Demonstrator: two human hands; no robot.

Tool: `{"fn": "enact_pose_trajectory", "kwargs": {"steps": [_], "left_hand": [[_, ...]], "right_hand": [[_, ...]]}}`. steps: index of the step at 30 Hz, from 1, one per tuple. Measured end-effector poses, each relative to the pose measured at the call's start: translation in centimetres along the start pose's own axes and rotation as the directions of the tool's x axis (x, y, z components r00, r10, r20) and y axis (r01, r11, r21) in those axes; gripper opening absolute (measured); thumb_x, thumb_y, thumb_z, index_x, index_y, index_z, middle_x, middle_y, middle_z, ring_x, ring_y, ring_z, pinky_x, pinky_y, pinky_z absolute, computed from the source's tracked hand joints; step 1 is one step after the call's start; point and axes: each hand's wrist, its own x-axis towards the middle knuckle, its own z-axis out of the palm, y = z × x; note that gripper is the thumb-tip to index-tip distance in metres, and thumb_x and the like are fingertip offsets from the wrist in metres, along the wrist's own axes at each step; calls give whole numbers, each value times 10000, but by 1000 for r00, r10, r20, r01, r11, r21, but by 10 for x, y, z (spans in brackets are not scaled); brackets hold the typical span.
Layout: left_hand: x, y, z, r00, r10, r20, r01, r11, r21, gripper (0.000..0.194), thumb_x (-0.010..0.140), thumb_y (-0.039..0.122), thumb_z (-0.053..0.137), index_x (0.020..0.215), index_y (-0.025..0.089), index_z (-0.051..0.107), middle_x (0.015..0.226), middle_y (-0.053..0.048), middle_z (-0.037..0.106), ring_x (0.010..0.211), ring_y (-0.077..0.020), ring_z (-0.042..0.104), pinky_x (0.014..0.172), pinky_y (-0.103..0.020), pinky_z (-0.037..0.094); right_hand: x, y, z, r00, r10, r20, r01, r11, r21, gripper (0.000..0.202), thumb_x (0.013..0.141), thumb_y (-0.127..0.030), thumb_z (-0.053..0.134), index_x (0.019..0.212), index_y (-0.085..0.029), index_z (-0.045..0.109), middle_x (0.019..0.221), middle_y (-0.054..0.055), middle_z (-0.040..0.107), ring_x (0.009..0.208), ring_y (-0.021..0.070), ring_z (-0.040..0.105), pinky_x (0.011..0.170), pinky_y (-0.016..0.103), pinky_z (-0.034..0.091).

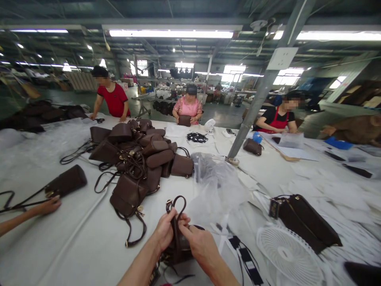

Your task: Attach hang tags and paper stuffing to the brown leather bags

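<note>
Both my hands are at a dark brown strap (175,234) that rises in a loop above a brown handbag (186,243) near the table's front edge. My left hand (165,229) is closed round the strap, close to its metal buckle. On the other side my right hand (200,243) pinches the strap with bent fingers. Much of the bag is hidden under my hands and forearms. A black tag (154,275) shows below my left wrist. Just beyond my hands lies another brown bag (127,194) with its strap trailing on the table.
A heap of brown bags (139,147) covers the middle left. Clear plastic bags (218,186) lie ahead. To the right are a white fan (290,254), black tags (250,266) and a brown pouch (309,222). A slanted post (250,115) stands mid-table. A co-worker's hand (49,205) reaches in from the left.
</note>
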Motion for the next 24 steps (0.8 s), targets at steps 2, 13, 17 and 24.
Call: {"fn": "enact_pose_trajectory", "kwargs": {"steps": [2, 13, 17, 24], "left_hand": [[3, 9, -9, 999, -39, 27, 40, 998, -54, 367, 935, 353, 496, 627, 164, 433, 480, 44, 479, 442, -88, 522, 580, -233, 487], [-11, 36, 2, 985, -47, 166, -53, 833, 550, 343, 780, 380, 687, 771, 204, 393, 541, 119, 353, 376, -20, 251, 381, -146, 230], [-15, 10, 36, 953, -84, 292, -172, 644, 746, 266, 742, 240, 668, 940, 180, 500, 548, 100, 416, 419, -56, 317, 399, -175, 242], [-16, 21, 32, 936, -59, 346, -277, 480, 832, 139, 734, 275, 653, 782, 154, 603, 630, 22, 583, 588, -136, 486, 552, -226, 358]], "right_hand": [[-8, 5, 1, 1000, -6, 24, 3, 995, 100, 480, 840, -77, 447, 1258, -303, 513, 834, 22, 681, 656, 159, 650, 546, 214, 428], [-33, 65, -33, 917, 332, 221, -356, 431, 829, 703, 870, -438, 491, 1469, -186, 223, 1358, 171, 475, 859, 180, 640, 782, 366, 524], [14, 46, -56, 960, 275, 49, -203, 565, 800, 617, 759, -408, 669, 1312, -200, 488, 1193, 103, 600, 890, 180, 603, 813, 324, 478], [40, 58, -72, 970, 242, 19, -157, 566, 809, 15, 742, -170, 633, 751, -164, 622, 615, -64, 551, 575, 77, 510, 546, 172, 401]]}}
